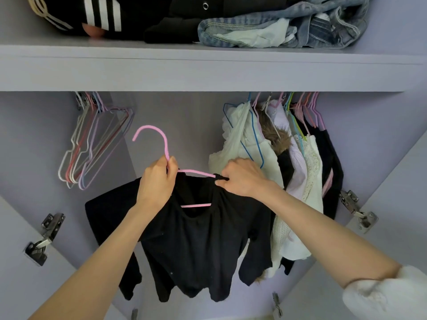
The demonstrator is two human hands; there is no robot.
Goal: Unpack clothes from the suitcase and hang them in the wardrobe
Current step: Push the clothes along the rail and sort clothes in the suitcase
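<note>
Up inside the wardrobe [208,75], both hands hold a pink hanger [151,130] with a black top [196,245] draped on it. The left hand [157,183] pinches the hanger at the base of its hook, thumb and fingers curled round the wire. The right hand [242,176] grips the top's shoulder fabric where it meets the hanger's right arm, fingers closed on the cloth. The hook points up and to the left and is not on anything; it sits below the shelf [208,54], in the gap between two groups of hanging things. The top hangs down from the hanger with its sleeves loose on both sides, and the hanger's lower bar shows through the neckline.

Toward the left side of the wardrobe a bunch of bare hangers [92,144] dangles under the shelf. Toward the right side hang clothes [300,172] in white, pale pink and black, one with a fur trim, just beside the right hand. On the shelf lie dark folded garments [129,17] with white stripes toward its left end and jeans [288,28] toward its right end. Metal hinges [44,236] show on the open doors at both sides.
</note>
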